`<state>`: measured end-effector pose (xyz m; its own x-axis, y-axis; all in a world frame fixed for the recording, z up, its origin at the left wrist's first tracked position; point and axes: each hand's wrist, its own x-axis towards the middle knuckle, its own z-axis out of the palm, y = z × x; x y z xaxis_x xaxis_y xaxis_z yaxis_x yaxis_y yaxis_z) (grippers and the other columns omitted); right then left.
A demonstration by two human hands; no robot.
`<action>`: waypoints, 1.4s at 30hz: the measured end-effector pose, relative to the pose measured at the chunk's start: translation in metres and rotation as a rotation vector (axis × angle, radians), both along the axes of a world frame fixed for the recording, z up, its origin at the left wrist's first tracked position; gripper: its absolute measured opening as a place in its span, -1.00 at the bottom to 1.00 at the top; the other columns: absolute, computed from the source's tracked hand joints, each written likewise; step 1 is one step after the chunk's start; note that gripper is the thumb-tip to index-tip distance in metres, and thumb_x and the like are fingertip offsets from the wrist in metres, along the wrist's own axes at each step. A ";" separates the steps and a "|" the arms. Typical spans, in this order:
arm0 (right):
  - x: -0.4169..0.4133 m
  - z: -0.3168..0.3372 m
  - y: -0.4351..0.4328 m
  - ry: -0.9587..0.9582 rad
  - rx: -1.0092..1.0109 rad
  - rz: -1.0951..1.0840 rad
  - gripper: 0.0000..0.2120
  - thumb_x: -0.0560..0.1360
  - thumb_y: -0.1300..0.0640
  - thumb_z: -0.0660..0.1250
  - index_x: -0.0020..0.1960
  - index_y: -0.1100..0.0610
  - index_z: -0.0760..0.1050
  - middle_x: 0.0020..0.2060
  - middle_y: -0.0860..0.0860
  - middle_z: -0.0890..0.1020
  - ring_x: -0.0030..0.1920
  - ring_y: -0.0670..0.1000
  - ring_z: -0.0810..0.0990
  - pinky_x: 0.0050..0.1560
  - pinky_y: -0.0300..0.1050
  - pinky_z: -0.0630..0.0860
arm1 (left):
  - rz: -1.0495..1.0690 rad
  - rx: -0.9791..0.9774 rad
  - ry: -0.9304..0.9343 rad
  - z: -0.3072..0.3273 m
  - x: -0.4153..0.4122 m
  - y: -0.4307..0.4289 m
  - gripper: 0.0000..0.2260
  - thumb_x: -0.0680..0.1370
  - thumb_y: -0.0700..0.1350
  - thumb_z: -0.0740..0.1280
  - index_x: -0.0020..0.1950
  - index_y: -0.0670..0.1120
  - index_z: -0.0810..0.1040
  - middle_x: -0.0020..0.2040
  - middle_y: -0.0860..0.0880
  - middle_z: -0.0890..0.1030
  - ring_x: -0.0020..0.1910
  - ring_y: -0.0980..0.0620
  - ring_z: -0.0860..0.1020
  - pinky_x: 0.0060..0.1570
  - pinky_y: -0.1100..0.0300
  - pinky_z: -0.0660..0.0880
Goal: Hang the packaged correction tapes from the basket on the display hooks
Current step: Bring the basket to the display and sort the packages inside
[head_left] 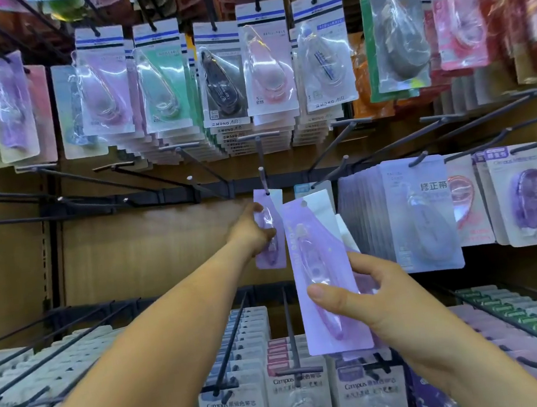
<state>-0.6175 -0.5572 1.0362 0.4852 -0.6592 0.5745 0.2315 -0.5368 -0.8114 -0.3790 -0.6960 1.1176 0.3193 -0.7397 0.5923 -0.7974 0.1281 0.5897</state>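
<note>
Two purple correction-tape packs are showing in the head view, one per hand. L hand [251, 231] is reaching up w/ its grip closed on the hung pack [269, 233], thumb on the blister front, fingers behind; that pack's top hole is sitting on the centre hook [262, 179], card hanging straight down from it. R hand [372, 302] is grasping the held pack [326, 273] by its lower half, thumb across the blister, fingers wrapped behind; this pack is tilting slightly left, its punched hole free, just right of and lower than the centre hook, overlapping the hung pack's right edge. Behind it at least one more white-topped card seems to be sitting in the same grip; can't tell how many. Right of the centre hook, a thick stack of pale lilac packs [420, 214] is filling a neighbouring hook. Above the centre hook, a row of MONO AIR packs [221, 79] is hanging.
</note>
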 end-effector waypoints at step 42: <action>0.036 -0.005 0.002 -0.113 -0.087 -0.158 -0.78 0.40 -0.10 0.48 -0.23 0.04 0.62 -0.30 -0.16 0.60 -0.26 -0.12 0.52 -0.15 -0.27 0.45 | -0.386 -0.381 0.241 -0.035 -0.049 0.187 -0.50 0.38 0.15 0.39 0.30 0.07 0.57 -0.11 -0.20 0.69 -0.19 -0.08 0.61 0.00 -0.26 0.57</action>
